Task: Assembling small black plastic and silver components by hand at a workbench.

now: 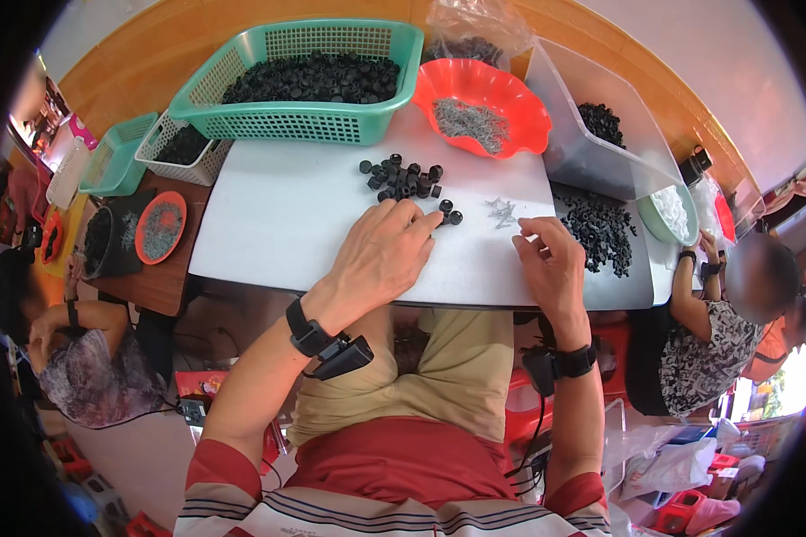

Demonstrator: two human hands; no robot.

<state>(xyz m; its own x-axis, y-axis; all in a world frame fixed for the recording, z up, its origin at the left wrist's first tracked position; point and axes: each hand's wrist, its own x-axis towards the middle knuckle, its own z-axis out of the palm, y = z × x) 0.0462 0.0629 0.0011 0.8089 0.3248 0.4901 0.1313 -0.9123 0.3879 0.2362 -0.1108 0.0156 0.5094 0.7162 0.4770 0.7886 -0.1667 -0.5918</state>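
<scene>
Left hand [383, 249]: is reaching palm-down over the white table [260, 224]; its fingertips are partly hiding, so I cannot tell whether it is gripping anything.
Black plastic caps [406, 182]: are sitting clustered just beyond the left hand, a couple lying beside its fingertips.
Right hand [551, 258]: is curling its fingers; I cannot tell whether it is pinching anything.
Thin metal fasteners [502, 213]: are lying just beyond and left of the right hand's fingertips.
Red scalloped bowl [530, 107]: is standing beyond the right hand, holding similar fasteners.
</scene>
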